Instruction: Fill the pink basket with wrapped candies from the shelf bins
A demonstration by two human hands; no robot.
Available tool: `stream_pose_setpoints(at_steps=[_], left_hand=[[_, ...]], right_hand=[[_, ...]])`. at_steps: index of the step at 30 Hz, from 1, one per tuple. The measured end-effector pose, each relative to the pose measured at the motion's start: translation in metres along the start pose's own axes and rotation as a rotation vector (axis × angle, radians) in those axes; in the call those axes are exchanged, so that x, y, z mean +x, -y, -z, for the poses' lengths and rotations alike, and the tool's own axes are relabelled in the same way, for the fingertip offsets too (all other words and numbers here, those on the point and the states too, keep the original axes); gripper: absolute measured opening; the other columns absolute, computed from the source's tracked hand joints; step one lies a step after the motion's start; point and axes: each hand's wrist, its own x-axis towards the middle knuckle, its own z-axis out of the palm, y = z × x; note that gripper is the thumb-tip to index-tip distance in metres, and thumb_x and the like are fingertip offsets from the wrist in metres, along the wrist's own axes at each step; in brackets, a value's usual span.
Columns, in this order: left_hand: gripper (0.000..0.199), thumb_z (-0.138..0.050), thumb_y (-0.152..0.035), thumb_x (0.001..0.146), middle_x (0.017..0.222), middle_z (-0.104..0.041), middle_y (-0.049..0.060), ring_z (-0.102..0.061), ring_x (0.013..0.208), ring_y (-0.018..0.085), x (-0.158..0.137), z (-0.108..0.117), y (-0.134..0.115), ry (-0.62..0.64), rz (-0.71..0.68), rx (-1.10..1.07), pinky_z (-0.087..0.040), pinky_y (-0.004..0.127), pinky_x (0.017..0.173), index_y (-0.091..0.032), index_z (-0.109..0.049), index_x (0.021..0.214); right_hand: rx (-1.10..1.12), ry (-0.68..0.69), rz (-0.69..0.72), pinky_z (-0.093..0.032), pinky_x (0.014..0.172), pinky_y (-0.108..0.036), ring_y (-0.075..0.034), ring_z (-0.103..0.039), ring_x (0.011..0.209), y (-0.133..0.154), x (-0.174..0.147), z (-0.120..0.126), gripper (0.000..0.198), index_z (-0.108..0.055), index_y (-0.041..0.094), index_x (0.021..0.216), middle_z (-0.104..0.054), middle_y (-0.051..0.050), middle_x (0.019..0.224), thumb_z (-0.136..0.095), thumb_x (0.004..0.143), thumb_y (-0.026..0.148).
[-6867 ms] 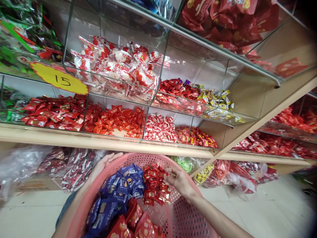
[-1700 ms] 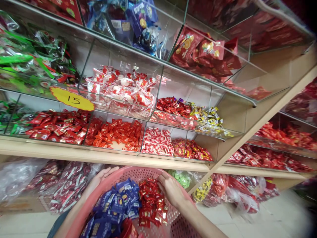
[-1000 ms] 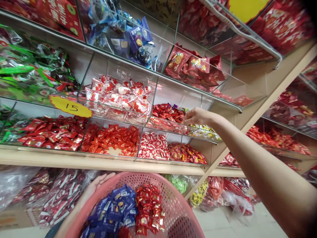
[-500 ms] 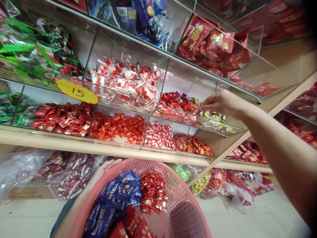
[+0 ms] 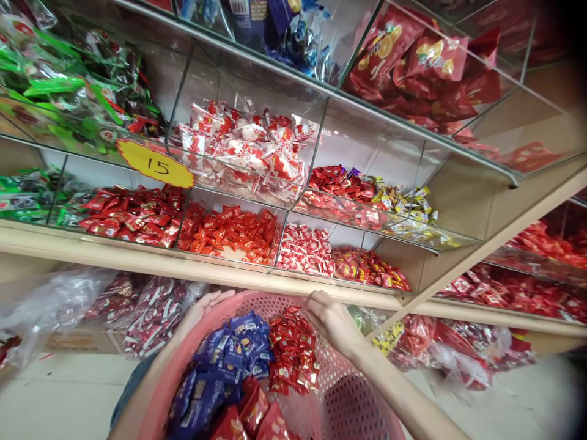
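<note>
From my feed: heap of small red sweets [image 5: 293, 351] sits in the pink basket [image 5: 338, 362], left of the right hand [image 5: 329, 318] and nearer the wearer; long axis runs away from the wearer. Right hand nearer: fingers curled, whether gripping I can't tell. Left hand [image 5: 206, 308] fingers extended, at the far-left rim.

Count: one basket, one red heap, one blue-packet heap [image 5: 233, 348], at least three larger red packets [image 5: 253, 406]. Single sweets overlap, uncountable.

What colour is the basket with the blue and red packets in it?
The basket is pink; it shows best in the head view.
</note>
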Motion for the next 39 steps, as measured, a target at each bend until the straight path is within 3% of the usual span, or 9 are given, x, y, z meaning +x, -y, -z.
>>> stream_pose_setpoints(at_steps=[4, 9, 13, 19, 23, 27, 33, 36, 39], left_hand=[[0.044, -0.038, -0.019, 0.086, 0.084, -0.070, 0.008, -0.063, 0.089, 0.021, -0.007, -0.006, -0.002, -0.035, -0.012, -0.006, -0.044, 0.031, 0.090, -0.005, -0.040, 0.127], [0.044, -0.035, -0.016, 0.086, 0.080, -0.070, 0.009, -0.066, 0.080, 0.020, -0.011, -0.011, -0.002, -0.058, -0.034, -0.005, -0.046, 0.032, 0.087, -0.002, -0.039, 0.127], [0.046, -0.037, -0.017, 0.085, 0.082, -0.070, 0.011, -0.064, 0.087, 0.022, -0.013, -0.012, -0.002, -0.066, -0.039, -0.005, -0.046, 0.031, 0.088, -0.001, -0.037, 0.129], [0.047, -0.038, -0.019, 0.085, 0.098, -0.066, 0.016, -0.056, 0.101, 0.025, -0.012, -0.010, -0.002, -0.045, -0.032, 0.023, -0.042, 0.034, 0.094, 0.000, -0.038, 0.128], [0.049, -0.039, -0.018, 0.084, 0.107, -0.062, 0.017, -0.051, 0.108, 0.025, -0.009, -0.008, -0.002, -0.043, -0.032, 0.012, -0.039, 0.034, 0.097, -0.001, -0.035, 0.130], [0.053, -0.039, -0.017, 0.084, 0.107, -0.061, 0.017, -0.050, 0.109, 0.024, -0.004, -0.002, -0.004, -0.063, -0.025, -0.011, -0.040, 0.033, 0.096, 0.000, -0.030, 0.133], [0.053, -0.040, -0.021, 0.084, 0.098, -0.066, 0.011, -0.044, 0.113, 0.024, 0.003, 0.006, -0.003, 0.017, 0.006, -0.027, -0.037, 0.034, 0.098, -0.003, -0.030, 0.133], [0.054, -0.039, -0.021, 0.084, 0.098, -0.065, 0.010, -0.042, 0.113, 0.021, 0.006, 0.009, -0.002, 0.029, 0.017, -0.053, -0.032, 0.032, 0.102, -0.005, -0.029, 0.134], [0.056, -0.040, -0.023, 0.084, 0.097, -0.065, 0.009, -0.039, 0.115, 0.021, 0.011, 0.012, -0.002, 0.066, 0.030, -0.080, -0.026, 0.033, 0.105, -0.005, -0.026, 0.135]], right_hand=[[-0.176, 0.055, 0.045, -0.036, 0.065, -0.025, -0.014, -0.048, 0.075, -0.005, 0.013, -0.039, 0.020, -0.053, 0.017, 0.075, -0.053, -0.002, 0.078, -0.039, 0.089, 0.018], [-0.318, 0.098, 0.117, -0.036, 0.068, -0.027, -0.015, -0.048, 0.077, 0.000, 0.025, -0.062, 0.012, -0.053, 0.016, 0.075, -0.055, -0.003, 0.083, -0.047, 0.085, 0.017], [-0.394, 0.108, 0.141, -0.036, 0.067, -0.029, -0.018, -0.047, 0.080, 0.001, 0.026, -0.079, 0.007, -0.054, 0.016, 0.076, -0.055, -0.003, 0.084, -0.051, 0.082, 0.018], [-0.397, 0.160, 0.130, -0.035, 0.066, -0.030, -0.018, -0.046, 0.080, 0.001, 0.018, -0.089, 0.006, -0.056, 0.016, 0.077, -0.054, -0.004, 0.083, -0.052, 0.081, 0.018], [-0.371, 0.160, 0.124, -0.037, 0.067, -0.031, -0.019, -0.047, 0.081, 0.008, 0.015, -0.080, 0.004, -0.056, 0.015, 0.079, -0.054, -0.005, 0.085, -0.053, 0.079, 0.018], [-0.284, 0.041, 0.120, -0.038, 0.070, -0.031, -0.018, -0.048, 0.081, 0.019, 0.018, -0.038, 0.012, -0.055, 0.016, 0.090, -0.054, -0.007, 0.087, -0.047, 0.082, 0.020], [-0.144, -0.536, 0.145, -0.040, 0.076, -0.032, -0.018, -0.050, 0.088, 0.013, 0.052, 0.097, 0.025, -0.056, 0.016, 0.102, -0.058, -0.008, 0.093, -0.040, 0.082, 0.017], [-0.128, -0.695, -0.060, -0.041, 0.073, -0.031, -0.016, -0.053, 0.081, -0.012, 0.084, 0.157, 0.026, -0.059, 0.017, 0.098, -0.061, -0.006, 0.087, -0.041, 0.080, 0.019], [-0.185, -0.533, -0.368, -0.041, 0.065, -0.029, -0.016, -0.055, 0.069, -0.045, 0.115, 0.186, 0.020, -0.063, 0.016, 0.085, -0.062, -0.005, 0.074, -0.051, 0.073, 0.025]])
